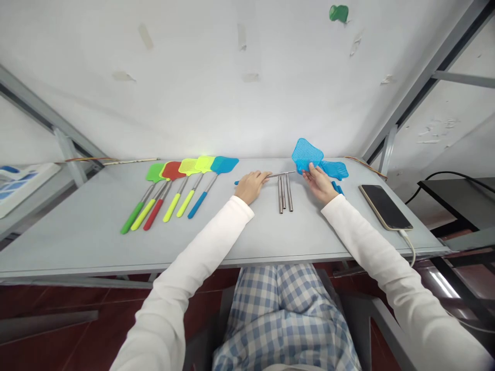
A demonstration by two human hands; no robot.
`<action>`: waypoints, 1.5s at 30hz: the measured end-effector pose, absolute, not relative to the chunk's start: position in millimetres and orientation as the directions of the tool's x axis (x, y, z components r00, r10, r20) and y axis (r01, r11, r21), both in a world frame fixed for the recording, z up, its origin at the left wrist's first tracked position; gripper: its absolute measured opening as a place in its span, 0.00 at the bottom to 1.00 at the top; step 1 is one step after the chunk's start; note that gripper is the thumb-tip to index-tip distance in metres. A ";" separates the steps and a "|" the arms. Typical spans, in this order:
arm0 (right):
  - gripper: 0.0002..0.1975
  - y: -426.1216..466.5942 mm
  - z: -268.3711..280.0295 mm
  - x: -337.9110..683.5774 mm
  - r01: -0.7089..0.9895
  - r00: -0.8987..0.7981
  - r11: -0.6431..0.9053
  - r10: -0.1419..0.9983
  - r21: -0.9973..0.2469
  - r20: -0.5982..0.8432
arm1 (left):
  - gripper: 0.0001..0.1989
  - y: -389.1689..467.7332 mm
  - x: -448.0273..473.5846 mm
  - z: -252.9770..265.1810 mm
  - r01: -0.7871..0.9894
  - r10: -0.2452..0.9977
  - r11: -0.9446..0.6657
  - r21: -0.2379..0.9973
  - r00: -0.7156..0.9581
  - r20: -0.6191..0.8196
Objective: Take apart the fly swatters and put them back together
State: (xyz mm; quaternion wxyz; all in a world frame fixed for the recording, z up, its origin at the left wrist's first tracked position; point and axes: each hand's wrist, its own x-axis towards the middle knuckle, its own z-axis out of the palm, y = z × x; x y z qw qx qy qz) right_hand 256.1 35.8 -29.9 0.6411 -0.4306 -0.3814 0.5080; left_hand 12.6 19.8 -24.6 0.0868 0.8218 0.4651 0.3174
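My left hand point(250, 187) is closed around a metal rod point(281, 174) lying sideways, with a bit of blue handle point(236, 183) showing past the hand's left side. The rod's free end reaches toward the blue fly swatter head point(307, 153) pinched by its neck in my right hand point(320, 185). Whether rod and head touch is hard to tell. Below the rod, several loose metal rods point(284, 198) lie side by side on the table. Under and beside my right hand are more blue swatter heads point(335, 170) and blue handles point(337, 188), partly hidden.
Several whole fly swatters lie in a row on the left: a green one point(133, 216), a red one point(153, 212), yellow ones point(172, 206) and a blue one point(224, 165). A phone point(385, 206) with a charging cable point(408, 242) rests at the right. A white wall point(216, 113) backs the grey table point(96, 252).
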 end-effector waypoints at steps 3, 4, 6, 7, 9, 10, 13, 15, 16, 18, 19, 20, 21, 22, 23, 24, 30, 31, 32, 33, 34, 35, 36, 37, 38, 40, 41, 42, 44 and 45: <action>0.08 31.6 -29.0 251.3 -0.523 0.107 0.038 0.994 -0.852 -0.021 | 0.19 19.4 12.6 -23.8 0.729 0.827 -0.534 0.427 0.346 0.444; 0.07 29.9 -27.7 249.8 -0.555 0.095 0.028 0.995 -0.832 -0.029 | 0.19 19.2 12.7 -23.6 0.749 0.830 -0.524 0.406 0.343 0.440; 0.09 27.1 -25.3 247.1 -0.595 0.096 0.027 0.995 -0.803 -0.037 | 0.21 18.7 12.9 -23.2 0.802 0.837 -0.501 0.326 0.351 0.421; 0.10 26.1 -24.5 246.1 -0.608 0.103 0.032 0.994 -0.794 -0.038 | 0.22 18.3 13.1 -23.0 0.828 0.838 -0.490 0.273 0.360 0.409; 0.13 25.1 -24.0 244.6 -0.621 0.112 0.042 0.993 -0.782 -0.036 | 0.23 17.6 13.4 -22.7 0.865 0.838 -0.472 0.173 0.378 0.394; 0.13 24.9 -24.1 244.3 -0.624 0.114 0.044 0.993 -0.780 -0.035 | 0.23 17.4 13.6 -22.8 0.875 0.837 -0.464 0.139 0.382 0.392; 0.13 25.1 -25.5 244.3 -0.616 0.115 0.051 0.993 -0.786 -0.025 | 0.23 17.1 13.7 -23.2 0.884 0.834 -0.456 0.104 0.384 0.397; 0.14 25.5 -26.2 244.7 -0.609 0.118 0.055 0.993 -0.791 -0.022 | 0.23 17.3 13.4 -23.6 0.882 0.830 -0.460 0.105 0.384 0.405; 0.14 25.7 -26.4 244.8 -0.605 0.120 0.055 0.993 -0.794 -0.023 | 0.23 17.4 13.3 -23.7 0.880 0.827 -0.462 0.107 0.384 0.410; 0.15 26.0 -26.3 244.6 -0.601 0.129 0.052 0.991 -0.798 -0.032 | 0.23 17.2 13.1 -23.4 0.878 0.826 -0.464 0.116 0.381 0.416; 0.15 26.0 -26.2 244.4 -0.599 0.134 0.052 0.990 -0.799 -0.036 | 0.23 17.0 13.1 -23.0 0.877 0.827 -0.465 0.122 0.381 0.414; 0.15 25.9 -26.1 244.1 -0.597 0.139 0.050 0.989 -0.801 -0.042 | 0.23 16.5 13.2 -22.5 0.877 0.831 -0.463 0.130 0.378 0.409; 0.15 25.7 -25.9 243.8 -0.594 0.145 0.051 0.988 -0.803 -0.044 | 0.23 16.0 13.3 -21.9 0.877 0.836 -0.460 0.141 0.375 0.400; 0.15 25.3 -25.8 243.5 -0.589 0.147 0.054 0.988 -0.807 -0.042 | 0.23 15.3 13.5 -21.2 0.877 0.844 -0.455 0.156 0.369 0.389; 0.15 24.7 -25.7 243.2 -0.580 0.145 0.059 0.989 -0.812 -0.031 | 0.23 14.6 13.6 -20.5 0.877 0.853 -0.447 0.174 0.360 0.379; 0.15 23.8 -25.5 243.0 -0.567 0.137 0.065 0.990 -0.821 -0.016 | 0.22 13.8 13.7 -19.8 0.878 0.861 -0.438 0.192 0.349 0.370; 0.13 16.0 -24.5 240.9 -0.483 0.077 0.097 0.995 -0.870 0.068 | 0.22 9.3 12.2 -15.9 0.871 0.874 -0.423 0.250 0.319 0.366; 0.13 14.7 -24.7 240.2 -0.480 0.074 0.099 0.995 -0.872 0.072 | 0.22 8.6 12.0 -15.2 0.869 0.873 -0.428 0.249 0.327 0.362; 0.13 13.5 -25.0 239.4 -0.478 0.071 0.096 0.995 -0.873 0.071 | 0.22 7.9 11.9 -14.5 0.867 0.873 -0.432 0.249 0.333 0.357; 0.14 12.5 -25.5 238.6 -0.477 0.067 0.089 0.996 -0.875 0.065 | 0.22 7.3 11.9 -13.8 0.866 0.874 -0.434 0.249 0.336 0.352; 0.14 11.6 -26.2 237.9 -0.475 0.060 0.077 0.997 -0.876 0.055 | 0.22 6.7 12.0 -13.0 0.866 0.875 -0.433 0.249 0.337 0.347; 0.14 10.8 -26.9 237.2 -0.472 0.053 0.066 0.998 -0.879 0.046 | 0.22 6.1 12.1 -12.3 0.868 0.876 -0.431 0.248 0.337 0.344; 0.14 10.1 -27.6 236.7 -0.468 0.047 0.057 0.998 -0.882 0.039 | 0.22 5.6 12.3 -11.7 0.870 0.877 -0.428 0.243 0.336 0.343; 0.14 9.6 -28.2 236.2 -0.463 0.043 0.051 0.998 -0.885 0.036 | 0.22 5.2 12.5 -11.1 0.873 0.878 -0.426 0.238 0.335 0.343; 0.14 9.1 -28.7 235.8 -0.459 0.039 0.049 0.999 -0.887 0.035 | 0.22 4.7 12.6 -10.6 0.874 0.877 -0.426 0.233 0.336 0.343; 0.14 8.5 -29.3 235.1 -0.449 0.034 0.045 0.999 -0.893 0.034 | 0.22 3.9 13.0 -9.8 0.874 0.875 -0.429 0.230 0.339 0.344; 0.13 8.2 -29.4 234.9 -0.442 0.033 0.042 0.999 -0.896 0.030 | 0.22 3.5 13.3 -9.5 0.873 0.876 -0.429 0.231 0.340 0.343; 0.13 8.0 -29.4 234.7 -0.436 0.029 0.037 0.999 -0.899 0.027 | 0.22 3.1 13.6 -9.2 0.874 0.878 -0.427 0.234 0.338 0.340; 0.13 7.5 -29.3 234.8 -0.424 0.024 0.032 0.999 -0.905 0.025 | 0.21 2.3 14.2 -8.6 0.877 0.885 -0.415 0.242 0.328 0.332; 0.13 7.2 -29.2 235.1 -0.421 0.021 0.032 0.999 -0.906 0.026 | 0.21 2.0 14.5 -8.2 0.879 0.889 -0.408 0.248 0.320 0.327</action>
